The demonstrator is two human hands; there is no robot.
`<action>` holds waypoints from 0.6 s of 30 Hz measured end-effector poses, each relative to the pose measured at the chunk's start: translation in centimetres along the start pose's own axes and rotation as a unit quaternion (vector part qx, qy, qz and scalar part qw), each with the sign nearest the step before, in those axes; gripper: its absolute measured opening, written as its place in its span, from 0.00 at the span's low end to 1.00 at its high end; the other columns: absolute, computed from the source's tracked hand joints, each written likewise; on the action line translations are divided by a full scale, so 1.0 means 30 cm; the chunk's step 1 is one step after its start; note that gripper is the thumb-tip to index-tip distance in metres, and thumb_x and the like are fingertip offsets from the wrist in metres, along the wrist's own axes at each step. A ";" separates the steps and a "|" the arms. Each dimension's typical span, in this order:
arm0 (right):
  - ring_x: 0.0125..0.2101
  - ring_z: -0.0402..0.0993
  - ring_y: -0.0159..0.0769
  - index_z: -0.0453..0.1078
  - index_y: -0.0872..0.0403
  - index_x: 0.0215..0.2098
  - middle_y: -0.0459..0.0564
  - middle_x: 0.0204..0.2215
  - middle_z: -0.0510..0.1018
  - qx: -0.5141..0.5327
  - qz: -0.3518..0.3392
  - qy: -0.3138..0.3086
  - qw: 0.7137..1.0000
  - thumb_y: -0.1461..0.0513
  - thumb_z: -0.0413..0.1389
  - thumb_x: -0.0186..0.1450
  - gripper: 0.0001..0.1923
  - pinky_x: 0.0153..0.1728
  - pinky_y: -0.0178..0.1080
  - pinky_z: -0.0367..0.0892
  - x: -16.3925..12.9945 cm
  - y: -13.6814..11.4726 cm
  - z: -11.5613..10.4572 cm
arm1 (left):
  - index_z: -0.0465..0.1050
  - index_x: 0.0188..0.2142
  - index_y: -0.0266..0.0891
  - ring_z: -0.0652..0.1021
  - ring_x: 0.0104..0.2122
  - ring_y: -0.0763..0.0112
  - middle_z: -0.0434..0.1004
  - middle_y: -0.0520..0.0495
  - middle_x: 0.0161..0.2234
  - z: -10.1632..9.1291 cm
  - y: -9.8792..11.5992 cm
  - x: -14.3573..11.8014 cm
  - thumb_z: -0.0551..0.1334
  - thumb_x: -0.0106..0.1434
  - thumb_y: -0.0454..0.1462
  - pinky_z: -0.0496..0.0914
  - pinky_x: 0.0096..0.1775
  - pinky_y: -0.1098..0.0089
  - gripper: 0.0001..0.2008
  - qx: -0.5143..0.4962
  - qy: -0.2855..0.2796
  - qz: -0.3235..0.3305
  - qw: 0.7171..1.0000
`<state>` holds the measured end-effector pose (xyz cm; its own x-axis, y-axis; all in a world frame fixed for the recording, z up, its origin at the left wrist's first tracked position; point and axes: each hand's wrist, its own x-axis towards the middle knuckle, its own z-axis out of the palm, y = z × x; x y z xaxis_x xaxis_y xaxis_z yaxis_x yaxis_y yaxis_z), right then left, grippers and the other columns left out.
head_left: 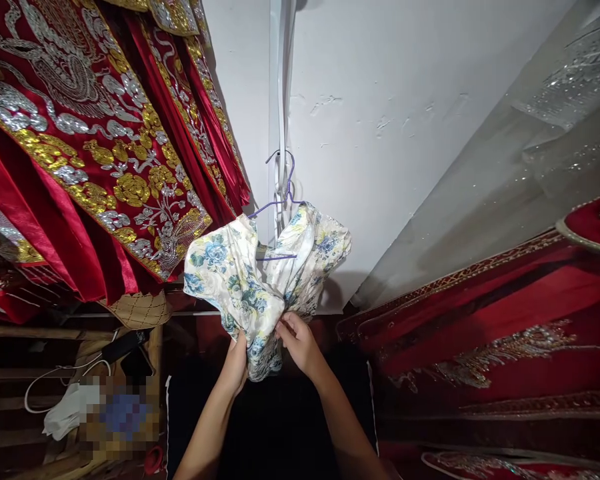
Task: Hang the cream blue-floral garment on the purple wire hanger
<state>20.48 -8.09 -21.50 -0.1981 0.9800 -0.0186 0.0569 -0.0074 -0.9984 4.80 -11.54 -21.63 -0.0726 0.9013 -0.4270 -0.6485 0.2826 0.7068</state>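
Floral garment [260, 280], cream with blue and green flower print, hangs on a purple wire hanger [275, 203] at frame centre, in front of a white wall [405, 133]. Fabric is bunched and gathered toward the bottom, not hanging flat. Hanger hook sits by a white vertical strip [279, 100] running up the wall.

Left hand [236, 367] grips the lower bunched part from the left, fingers closed into the cloth. Right hand [300, 343] pinches the same bunch from the right, fingers curled on the fabric. Both hands touch the garment, close together, just below the hanger.

Left of it: red robes [80, 153] with gold and silver embroidery, hanging, nearly touching the garment's left shoulder. Right: more red embroidered cloth [505, 333], plus a clear garment cover [555, 120] with sparkly fabric inside. Lower left: wooden shelf [30, 330] with white cable [55, 377] and a dark device [125, 347]; part of that area is blurred, can't tell the contents.
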 end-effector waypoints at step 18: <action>0.20 0.59 0.30 0.58 0.51 0.23 0.40 0.15 0.63 -0.019 0.017 0.019 0.999 0.61 0.51 0.64 0.12 0.25 0.34 0.55 -0.010 -0.004 -0.012 | 0.62 0.61 0.44 0.69 0.61 0.54 0.69 0.40 0.59 -0.038 0.041 0.025 0.63 0.65 0.50 0.60 0.64 0.55 0.28 0.200 0.120 0.264 0.936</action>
<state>20.89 -8.31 -21.35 -0.1573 0.9863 -0.0492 0.1009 -0.0336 -0.9943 3.08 -10.90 -21.72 -0.5015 0.8643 -0.0394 -0.1430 -0.0378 0.9890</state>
